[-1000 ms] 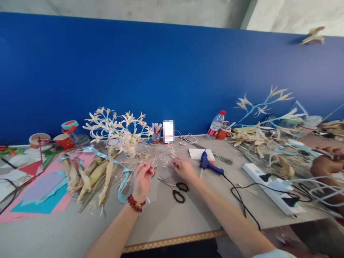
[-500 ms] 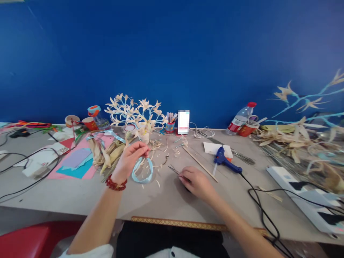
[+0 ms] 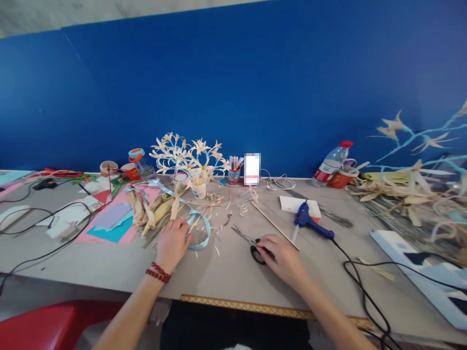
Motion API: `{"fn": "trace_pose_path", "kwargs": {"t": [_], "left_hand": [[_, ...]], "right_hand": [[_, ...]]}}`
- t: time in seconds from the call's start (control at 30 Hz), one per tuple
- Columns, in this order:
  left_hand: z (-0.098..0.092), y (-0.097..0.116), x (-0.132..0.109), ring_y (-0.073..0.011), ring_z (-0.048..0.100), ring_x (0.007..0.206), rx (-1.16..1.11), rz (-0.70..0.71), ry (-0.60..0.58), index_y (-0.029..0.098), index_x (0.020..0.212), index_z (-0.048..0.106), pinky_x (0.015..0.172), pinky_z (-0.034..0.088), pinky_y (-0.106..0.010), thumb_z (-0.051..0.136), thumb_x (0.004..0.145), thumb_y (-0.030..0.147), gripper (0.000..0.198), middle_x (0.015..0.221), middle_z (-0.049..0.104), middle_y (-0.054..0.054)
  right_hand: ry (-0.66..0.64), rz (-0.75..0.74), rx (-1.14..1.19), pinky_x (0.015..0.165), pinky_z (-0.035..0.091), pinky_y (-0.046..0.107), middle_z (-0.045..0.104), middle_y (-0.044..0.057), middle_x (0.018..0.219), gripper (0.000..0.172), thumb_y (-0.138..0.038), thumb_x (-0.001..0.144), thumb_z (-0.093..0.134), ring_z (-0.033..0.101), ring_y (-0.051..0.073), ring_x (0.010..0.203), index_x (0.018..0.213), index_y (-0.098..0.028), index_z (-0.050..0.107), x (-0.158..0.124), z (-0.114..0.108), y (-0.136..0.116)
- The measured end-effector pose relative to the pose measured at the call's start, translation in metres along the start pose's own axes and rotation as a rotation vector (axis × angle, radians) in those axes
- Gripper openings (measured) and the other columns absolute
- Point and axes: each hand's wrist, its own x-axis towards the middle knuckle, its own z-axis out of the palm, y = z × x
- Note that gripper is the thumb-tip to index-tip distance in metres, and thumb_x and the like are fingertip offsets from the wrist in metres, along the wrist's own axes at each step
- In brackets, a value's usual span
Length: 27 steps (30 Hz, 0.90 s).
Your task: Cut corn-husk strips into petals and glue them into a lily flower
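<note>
My left hand (image 3: pixel 174 243), wearing a red beaded bracelet, is down at the edge of a pile of dried corn husks (image 3: pixel 155 218). Its fingers are bent together against an upright husk strip (image 3: pixel 175 206); whatever they grip is hidden. Just right of these fingertips lies a loop of pale blue ribbon (image 3: pixel 207 233). My right hand (image 3: pixel 279 255) has its fingers on one black handle of the scissors (image 3: pixel 251 241). The scissors rest on the table, blades pointing up-left and slightly apart, with the other handle loop showing beside the fingers.
Right of my right hand lie a thin wooden stick (image 3: pixel 273 224) and a blue glue gun (image 3: pixel 310 221) with its cord. A white power strip (image 3: pixel 404 265) stands farther right. Behind are a husk-flower arrangement (image 3: pixel 197 155), a pen cup (image 3: pixel 234 175) and a plastic bottle (image 3: pixel 330 165).
My left hand has come down from above the ribbon loop to the husk pile. My right hand has shifted right and lowered the scissors, whose handle now shows. The camera view has tilted slightly.
</note>
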Motion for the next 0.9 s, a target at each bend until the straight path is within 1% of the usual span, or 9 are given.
{"fn": "trace_pose_path", "kwargs": {"t": [0.2,0.33,0.4,0.47,0.53,0.6,0.7,0.83,0.9], "left_hand": [[-0.003,-0.014,0.006,-0.0239,0.059,0.085,-0.122,-0.02,0.043,0.02,0.073,0.06,0.077,0.044,-0.034,0.049,0.083,0.023,0.015,0.087,0.063,-0.007],[-0.011,-0.037,-0.003,-0.0173,0.055,0.06,-0.429,-0.225,0.011,0.022,0.07,0.056,0.057,0.042,-0.027,0.05,0.08,0.035,0.017,0.066,0.058,0.001],[-0.014,-0.04,-0.007,-0.0172,0.057,0.06,-0.683,-0.281,-0.008,0.022,0.07,0.055,0.057,0.043,-0.025,0.049,0.081,0.039,0.021,0.063,0.058,0.001],[-0.015,-0.032,-0.009,-0.0176,0.058,0.065,-0.851,-0.308,0.048,0.022,0.076,0.054,0.061,0.046,-0.026,0.047,0.083,0.042,0.023,0.065,0.059,0.001],[-0.018,-0.017,-0.006,-0.0171,0.058,0.064,-0.808,-0.27,0.045,0.022,0.08,0.054,0.062,0.045,-0.026,0.048,0.084,0.041,0.02,0.066,0.059,0.001],[-0.021,-0.005,-0.001,-0.0166,0.056,0.061,-0.551,-0.228,-0.029,0.022,0.074,0.053,0.059,0.04,-0.026,0.049,0.082,0.036,0.017,0.065,0.058,0.001],[-0.028,-0.009,0.003,-0.0176,0.051,0.053,-0.184,-0.335,-0.12,0.023,0.063,0.049,0.051,0.03,-0.026,0.048,0.08,0.034,0.021,0.057,0.053,0.001],[-0.036,-0.035,-0.011,-0.0171,0.051,0.052,-0.235,-0.324,-0.107,0.022,0.052,0.04,0.052,0.033,-0.025,0.046,0.078,0.031,0.029,0.047,0.046,0.002],[-0.039,-0.038,-0.019,-0.0178,0.053,0.056,-0.327,-0.317,0.009,0.023,0.061,0.049,0.051,0.037,-0.025,0.048,0.08,0.037,0.023,0.054,0.052,0.002]], "right_hand": [[0.009,0.006,0.015,0.078,0.047,0.031,0.065,0.008,0.094,0.02,-0.022,0.094,0.048,0.06,0.02,0.088,0.09,-0.021,0.067,-0.007,-0.004,-0.002],[0.006,0.004,0.03,0.08,0.046,0.031,0.065,0.008,0.093,0.02,-0.022,0.094,0.047,0.059,0.02,0.089,0.088,-0.02,0.066,-0.007,-0.009,-0.005],[0.011,-0.003,0.053,0.08,0.046,0.031,0.065,0.008,0.093,0.02,-0.023,0.095,0.047,0.059,0.02,0.09,0.089,-0.02,0.066,-0.003,-0.012,-0.01],[0.006,-0.02,0.095,0.08,0.046,0.03,0.066,0.007,0.094,0.02,-0.024,0.095,0.047,0.059,0.02,0.09,0.09,-0.02,0.066,0.004,-0.015,-0.019],[-0.01,-0.052,0.136,0.081,0.046,0.029,0.066,0.007,0.094,0.019,-0.025,0.095,0.048,0.059,0.02,0.091,0.09,-0.019,0.066,0.013,-0.016,-0.029],[-0.019,-0.085,0.157,0.083,0.045,0.029,0.066,0.007,0.096,0.018,-0.025,0.094,0.049,0.06,0.02,0.093,0.092,-0.019,0.066,0.02,-0.016,-0.037],[-0.031,-0.1,0.169,0.084,0.045,0.029,0.067,0.007,0.097,0.016,-0.023,0.093,0.05,0.06,0.02,0.095,0.093,-0.019,0.066,0.024,-0.017,-0.04],[-0.069,-0.07,0.201,0.08,0.046,0.026,0.067,0.006,0.093,0.016,-0.021,0.092,0.051,0.061,0.018,0.09,0.089,-0.02,0.067,0.018,-0.02,-0.03],[-0.083,-0.041,0.229,0.076,0.046,0.025,0.067,0.005,0.089,0.018,-0.021,0.093,0.05,0.062,0.018,0.086,0.086,-0.02,0.067,0.018,-0.021,-0.025]]}}
